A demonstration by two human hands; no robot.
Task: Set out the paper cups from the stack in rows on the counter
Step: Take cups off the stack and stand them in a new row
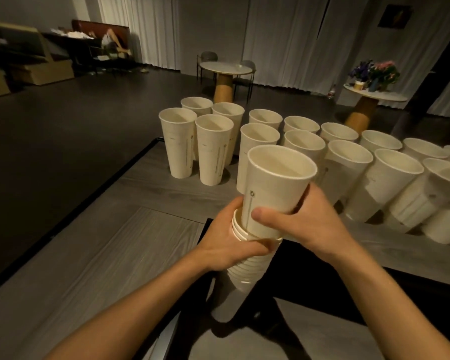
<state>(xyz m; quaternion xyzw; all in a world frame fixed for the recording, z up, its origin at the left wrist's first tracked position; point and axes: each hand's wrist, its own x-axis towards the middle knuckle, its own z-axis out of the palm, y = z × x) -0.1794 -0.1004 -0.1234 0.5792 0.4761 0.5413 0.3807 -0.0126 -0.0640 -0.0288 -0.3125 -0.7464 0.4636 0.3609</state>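
Cream paper top cup (276, 183) gripped by right hand (304, 224); left hand (229, 242) clasps nested cup stack (247, 268); upright cups (213, 149) line grey wood-grain tabletop (89, 255).

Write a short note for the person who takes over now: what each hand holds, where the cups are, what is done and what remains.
Left hand: grips the stack of nested cups near its top rims, in front of the body.
Right hand: grips the top cup, which is mostly drawn out of the stack.
Done: many placed cups stand upright in rows on the counter.
Left: free the top cup, set it in a row, then go on with the rest of the stack.
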